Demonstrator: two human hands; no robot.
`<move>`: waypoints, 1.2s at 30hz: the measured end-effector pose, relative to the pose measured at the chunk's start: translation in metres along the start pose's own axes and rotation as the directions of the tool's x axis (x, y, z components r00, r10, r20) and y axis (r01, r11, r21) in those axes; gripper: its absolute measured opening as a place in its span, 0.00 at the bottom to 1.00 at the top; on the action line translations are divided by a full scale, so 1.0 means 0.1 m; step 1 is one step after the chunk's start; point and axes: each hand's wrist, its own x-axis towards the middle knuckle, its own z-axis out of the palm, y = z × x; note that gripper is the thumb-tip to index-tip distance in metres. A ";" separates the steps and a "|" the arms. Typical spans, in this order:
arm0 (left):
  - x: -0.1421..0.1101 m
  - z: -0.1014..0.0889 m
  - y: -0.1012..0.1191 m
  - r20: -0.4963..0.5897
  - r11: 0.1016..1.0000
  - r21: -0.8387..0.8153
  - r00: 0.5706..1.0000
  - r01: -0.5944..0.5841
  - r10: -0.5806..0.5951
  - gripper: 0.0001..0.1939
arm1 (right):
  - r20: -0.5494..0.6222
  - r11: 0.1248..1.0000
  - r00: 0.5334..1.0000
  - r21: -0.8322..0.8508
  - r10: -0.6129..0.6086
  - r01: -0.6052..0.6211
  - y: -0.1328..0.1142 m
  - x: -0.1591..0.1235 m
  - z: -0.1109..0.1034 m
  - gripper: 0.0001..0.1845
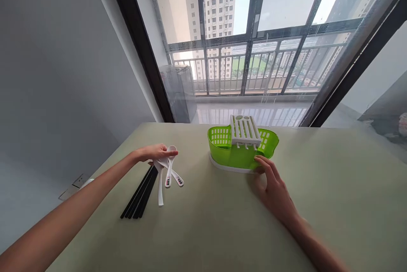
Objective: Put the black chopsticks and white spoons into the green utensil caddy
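Observation:
My left hand [157, 152] is closed, pinching a white spoon [171, 161] near its bowl. Other white utensils, among them a long-handled one [160, 191] and a spoon with a printed handle end [178, 178], lie under or against the fingers; their upper parts are partly hidden. Black chopsticks [140, 195] rest on the table, their far ends just below this hand. A green plastic basket [235, 157] on a white base carries a white slotted rack [245, 130] across its middle. My right hand [275, 185] has its fingertips at the basket's front right side, fingers bent and apart.
Everything stands on a pale green tabletop [203, 229]. Behind its far edge is a large window [254, 51] with dark frames and a balcony railing. A grey wall [63, 72] runs along the left, with a socket [79, 180] low on it.

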 end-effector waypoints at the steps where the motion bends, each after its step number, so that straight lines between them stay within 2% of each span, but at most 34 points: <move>1: 0.01 0.01 -0.01 0.012 0.999 0.039 1.000 0.007 -0.008 0.38 | -0.001 1.000 1.000 -0.003 -0.001 0.001 0.00 0.00 0.00 0.26; 9: 0.06 0.05 0.06 0.030 0.963 0.268 0.998 0.039 -0.049 0.38 | 0.009 1.000 1.000 -0.019 0.014 -0.014 0.01 -0.02 -0.02 0.27; 17: 0.16 0.12 0.10 0.026 0.941 0.338 0.999 0.032 -0.044 0.39 | 0.020 1.000 1.000 -0.029 0.013 -0.013 -0.01 -0.02 -0.02 0.27; 23: 0.23 0.14 0.04 0.034 0.919 0.394 0.998 0.027 -0.044 0.40 | 0.009 0.999 1.000 -0.031 0.012 -0.011 -0.01 -0.01 -0.02 0.26; 36: 0.31 0.19 0.04 0.023 0.878 0.472 0.994 0.080 -0.103 0.38 | 0.015 1.000 1.000 -0.016 0.014 -0.014 0.00 -0.02 -0.01 0.27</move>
